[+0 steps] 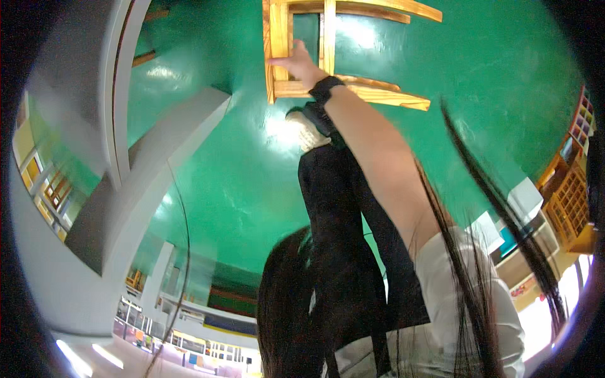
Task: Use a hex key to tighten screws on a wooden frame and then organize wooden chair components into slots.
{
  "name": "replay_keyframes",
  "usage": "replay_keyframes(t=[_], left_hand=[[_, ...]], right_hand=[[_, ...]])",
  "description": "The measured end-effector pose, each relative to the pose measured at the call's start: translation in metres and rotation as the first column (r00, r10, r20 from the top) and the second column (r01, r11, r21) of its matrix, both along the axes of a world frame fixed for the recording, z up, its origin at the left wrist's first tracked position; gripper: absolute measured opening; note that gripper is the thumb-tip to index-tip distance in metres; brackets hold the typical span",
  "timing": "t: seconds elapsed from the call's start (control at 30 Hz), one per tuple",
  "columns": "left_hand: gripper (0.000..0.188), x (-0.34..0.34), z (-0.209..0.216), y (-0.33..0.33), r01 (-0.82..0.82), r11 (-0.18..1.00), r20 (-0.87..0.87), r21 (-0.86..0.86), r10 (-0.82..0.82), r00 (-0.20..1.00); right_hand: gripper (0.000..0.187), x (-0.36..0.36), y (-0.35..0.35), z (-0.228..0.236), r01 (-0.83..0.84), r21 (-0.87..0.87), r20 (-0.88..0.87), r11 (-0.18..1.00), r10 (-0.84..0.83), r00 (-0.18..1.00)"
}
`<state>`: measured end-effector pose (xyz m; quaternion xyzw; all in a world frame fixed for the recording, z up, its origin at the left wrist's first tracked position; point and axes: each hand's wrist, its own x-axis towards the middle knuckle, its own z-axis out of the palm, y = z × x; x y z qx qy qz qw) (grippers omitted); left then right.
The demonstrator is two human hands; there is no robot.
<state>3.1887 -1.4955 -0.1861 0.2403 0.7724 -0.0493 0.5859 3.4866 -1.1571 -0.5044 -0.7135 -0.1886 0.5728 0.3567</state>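
My right hand (pixel 297 65) reaches out at the top middle, with a black band around the wrist. Its fingers lie across the end rail of a light wooden stool (pixel 277 38), one of them over the rail's outer edge, and appear to grip it. The stool is turned on its side, its legs (pixel 391 96) pointing to the right. Whether it rests on the floor or is held off it, I cannot tell. No part of my left hand shows.
Below the stool are a light shoe (pixel 307 133) and black trouser legs (pixel 334 201) on the shiny green floor (pixel 246 189). A grey beam-like piece of furniture (pixel 170 135) runs along the left. White boxes (pixel 524 196) and a wooden rack (pixel 567 205) stand at the right. Dark hair hangs across the view.
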Motion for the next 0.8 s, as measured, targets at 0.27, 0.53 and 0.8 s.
replay_keyframes(t=[0.27,0.53,0.8], left_hand=[[0.013,-0.036,-0.007,-0.018,0.080,0.994,-0.098,-0.070,-0.086,0.991],[0.013,-0.037,-0.046,-0.010,0.248,0.969,-0.088,0.001,-0.246,0.965],[0.016,0.007,-0.052,0.057,-0.067,0.980,0.101,0.187,0.049,0.994]], right_hand=[[0.090,-0.001,0.035,-0.018,0.188,-0.212,0.130,0.959,-0.163,0.978],[0.076,0.027,0.024,-0.064,0.164,-0.178,0.196,0.970,-0.129,0.972],[0.051,0.018,-0.023,0.030,-0.006,-0.314,0.365,0.949,0.126,0.922]])
